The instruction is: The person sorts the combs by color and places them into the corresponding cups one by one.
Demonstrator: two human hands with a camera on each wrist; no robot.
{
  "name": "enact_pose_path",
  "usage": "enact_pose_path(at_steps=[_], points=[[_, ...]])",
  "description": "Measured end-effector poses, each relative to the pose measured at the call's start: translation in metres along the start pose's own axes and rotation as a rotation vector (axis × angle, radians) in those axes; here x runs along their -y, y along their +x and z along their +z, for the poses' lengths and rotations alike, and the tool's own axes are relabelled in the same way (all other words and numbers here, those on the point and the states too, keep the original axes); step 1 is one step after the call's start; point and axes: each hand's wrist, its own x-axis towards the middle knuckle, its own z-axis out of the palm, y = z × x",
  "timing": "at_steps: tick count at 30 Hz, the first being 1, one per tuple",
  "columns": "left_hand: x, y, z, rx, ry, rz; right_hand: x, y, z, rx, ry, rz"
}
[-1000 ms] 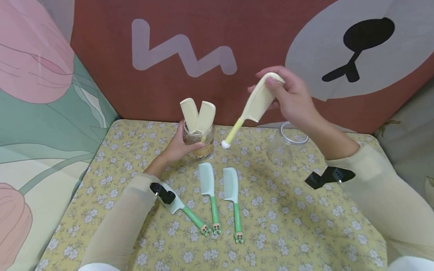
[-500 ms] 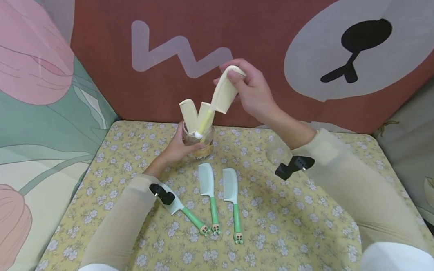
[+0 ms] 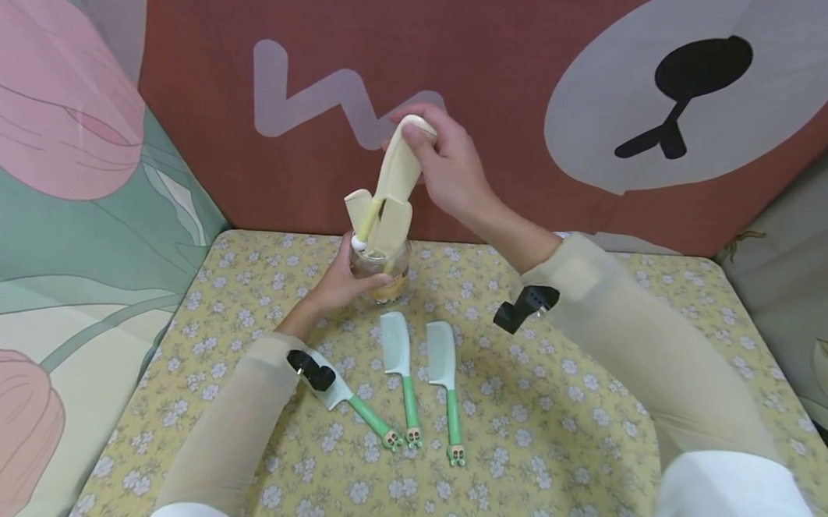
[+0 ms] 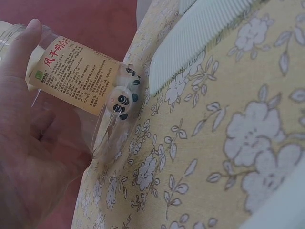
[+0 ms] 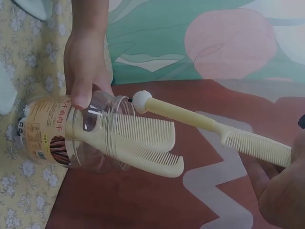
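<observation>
My left hand (image 3: 336,282) grips a clear jar (image 5: 90,138) that has a tan printed label and panda faces near its base. Two cream combs (image 5: 145,132) stand in it, handles down and toothed ends above the rim. My right hand (image 3: 451,167) pinches another cream comb (image 3: 398,165) by its toothed end. That comb's yellow handle (image 5: 181,114) slants down, its white ball tip (image 5: 141,101) right at the jar's mouth. Whether the tip is inside the rim or just outside, I cannot tell. In the left wrist view, thumb and fingers wrap the jar.
Three pale mint combs with green handles lie in front of the jar: a left one (image 3: 337,391) partly under my left wrist, a middle one (image 3: 395,343) and a right one (image 3: 442,355). A flowered cloth (image 3: 536,439) covers the table, against a brown wall hanging (image 3: 487,51).
My right hand has carried the cream comb leftward from the right side to over the jar's mouth. The left hand and jar stay put. A second clear jar is now hidden behind my right arm.
</observation>
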Motion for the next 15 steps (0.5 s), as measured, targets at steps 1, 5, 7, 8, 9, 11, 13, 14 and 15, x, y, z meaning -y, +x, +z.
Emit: enact_pose_path(at_steps=[1, 5, 7, 8, 9, 11, 13, 14, 15], points=[[0.0, 0.0, 0.0, 0.0, 0.001, -0.008, -0.001, 0.001, 0.0, -0.003, -0.012, 0.011], [-0.003, 0.001, -0.001, 0.004, 0.003, -0.038, -0.006, 0.003, 0.002, -0.01, -0.077, 0.041], [-0.006, 0.0, -0.002, 0.007, 0.006, -0.05, -0.009, 0.003, 0.003, -0.003, -0.097, 0.041], [-0.008, -0.001, -0.002, 0.008, 0.007, -0.054, -0.012, 0.003, 0.004, 0.003, -0.107, 0.04], [-0.01, -0.001, -0.002, 0.01, 0.004, -0.054, -0.014, 0.003, 0.006, 0.011, -0.117, 0.039], [-0.012, -0.002, -0.002, 0.011, 0.002, -0.052, -0.02, 0.001, 0.009, 0.031, -0.136, 0.038], [-0.011, -0.002, -0.002, 0.012, -0.004, -0.043, -0.027, -0.002, 0.013, 0.053, -0.167, 0.041], [-0.01, -0.002, -0.002, 0.012, -0.009, -0.037, -0.03, -0.003, 0.015, 0.062, -0.188, 0.053], [-0.008, -0.001, -0.001, 0.014, -0.018, -0.031, -0.033, -0.005, 0.017, 0.068, -0.206, 0.06]])
